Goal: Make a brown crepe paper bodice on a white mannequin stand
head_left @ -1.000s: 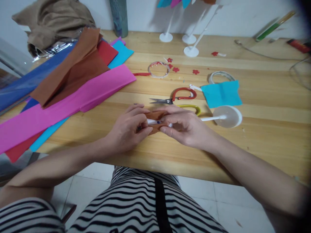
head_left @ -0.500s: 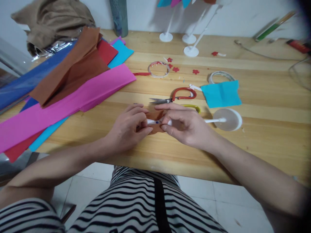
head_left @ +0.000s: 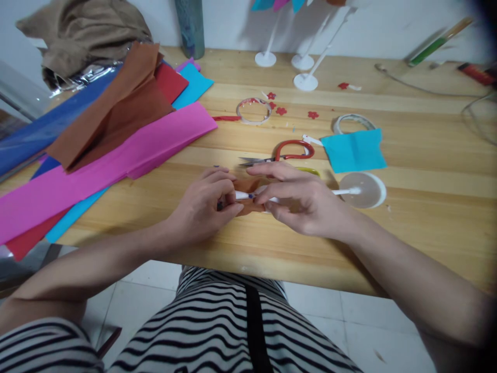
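My left hand (head_left: 207, 204) is closed around a white tapered piece (head_left: 243, 195) with a dark blue tip, pen-like in shape. Opposite it, the thumb and index finger of my right hand (head_left: 301, 199) close near that tip, on what looks like the end of a white stick; the fingers partly hide it. Brown sheet material (head_left: 248, 209) lies beneath both hands. From behind my right hand a white stick runs to a round white base (head_left: 363, 190). Red-handled scissors (head_left: 294, 149) rest just beyond the hands, and a yellow-green handle (head_left: 310, 171) shows behind the right knuckles.
Brown, pink, red and blue sheets (head_left: 163, 134) pile at the left. A tape roll (head_left: 254, 111), red flower cutouts (head_left: 281, 111), another roll (head_left: 354, 123) and a turquoise piece (head_left: 354, 150) lie ahead. Upright white stands (head_left: 305, 81) line the wall side.
My right hand has shifted slightly and its fingers have re-placed around the white end near the tip. The left hand stays about where it was.
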The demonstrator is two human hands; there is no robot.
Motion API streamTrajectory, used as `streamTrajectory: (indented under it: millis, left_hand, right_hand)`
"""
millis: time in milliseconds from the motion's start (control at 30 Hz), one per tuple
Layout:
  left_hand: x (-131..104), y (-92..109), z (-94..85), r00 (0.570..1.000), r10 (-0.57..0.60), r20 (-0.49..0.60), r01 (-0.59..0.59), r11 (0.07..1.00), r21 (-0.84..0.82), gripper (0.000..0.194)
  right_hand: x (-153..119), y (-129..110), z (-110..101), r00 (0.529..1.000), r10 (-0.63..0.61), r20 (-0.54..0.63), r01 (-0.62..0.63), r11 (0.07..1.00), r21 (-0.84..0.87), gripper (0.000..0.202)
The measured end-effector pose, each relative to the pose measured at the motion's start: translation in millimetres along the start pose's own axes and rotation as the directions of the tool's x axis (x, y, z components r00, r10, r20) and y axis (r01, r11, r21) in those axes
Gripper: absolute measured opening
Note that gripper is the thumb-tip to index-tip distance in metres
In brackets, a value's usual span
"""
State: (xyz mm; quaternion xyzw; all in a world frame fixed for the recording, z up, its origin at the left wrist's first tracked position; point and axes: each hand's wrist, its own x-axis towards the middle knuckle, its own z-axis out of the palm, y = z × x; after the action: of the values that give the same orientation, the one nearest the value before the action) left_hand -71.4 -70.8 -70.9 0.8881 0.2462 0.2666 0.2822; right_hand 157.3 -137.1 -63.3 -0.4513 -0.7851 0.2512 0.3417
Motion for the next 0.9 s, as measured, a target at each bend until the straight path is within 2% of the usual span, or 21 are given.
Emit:
streamTrajectory:
  millis: [133, 233, 333, 467, 733, 900]
  left_hand:
    - [-2, -2, 1.1, 1.0, 0.003, -0.002, -0.003, 1.0, 0.006, 0.019]
    - [-4, -2, 1.2, 0.993, 0.111, -0.027, -0.109, 0.993, 0.048, 0.002]
    - [-6, -1, 1.1, 0.966, 0.256, 0.024, -0.257, 0.96, 0.109, 0.02]
    - [-11, -2, 1.5, 0.933, 0.355, 0.057, -0.358, 0.898, 0.258, 0.023]
    - [-12, 0, -0.1, 0.918, 0.35, 0.189, -0.397, 0.78, 0.484, 0.02]
    - [-11, -2, 1.1, 0.913, 0.384, 0.139, -0.401, 0.775, 0.489, 0.018]
  right_hand:
    - [0, 5, 5, 1.0, -0.015, 0.008, 0.015, 1.0, 0.009, 0.015]
    - [0, 5, 5, 0.999, -0.039, 0.023, 0.039, 0.999, -0.012, 0.016]
    - [2, 3, 3, 0.998, -0.045, 0.043, 0.045, 0.999, -0.005, 0.017]
    - [3, 3, 1, 0.997, -0.023, 0.069, 0.021, 1.0, 0.021, 0.019]
    - [5, 3, 0, 0.995, -0.003, 0.099, -0.002, 0.999, 0.05, 0.018]
    - [6, 0, -6, 0.994, -0.034, 0.106, 0.026, 0.997, 0.074, 0.019]
